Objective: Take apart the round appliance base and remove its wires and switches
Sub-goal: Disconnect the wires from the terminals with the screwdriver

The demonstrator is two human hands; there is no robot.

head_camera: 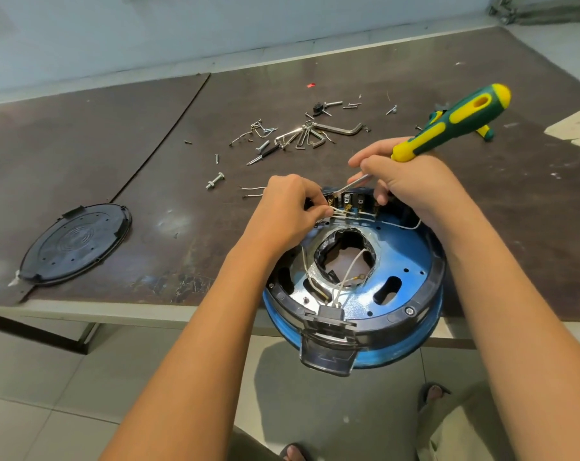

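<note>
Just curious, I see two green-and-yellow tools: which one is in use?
The screwdriver gripped in the right hand, tip at the switches; the other tool lies idle on the table behind it.

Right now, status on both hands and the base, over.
Left hand pinching white wires at switch block. Right hand gripping screwdriver, tip at terminals. Round base open, overhanging table edge. Loose screws behind, clear of work.

The person is wearing olive-green trousers [465, 434] and dark open-toed sandals [428, 390]; both arms are showing bare down to the left hand [282, 211] and right hand [411, 184].
</note>
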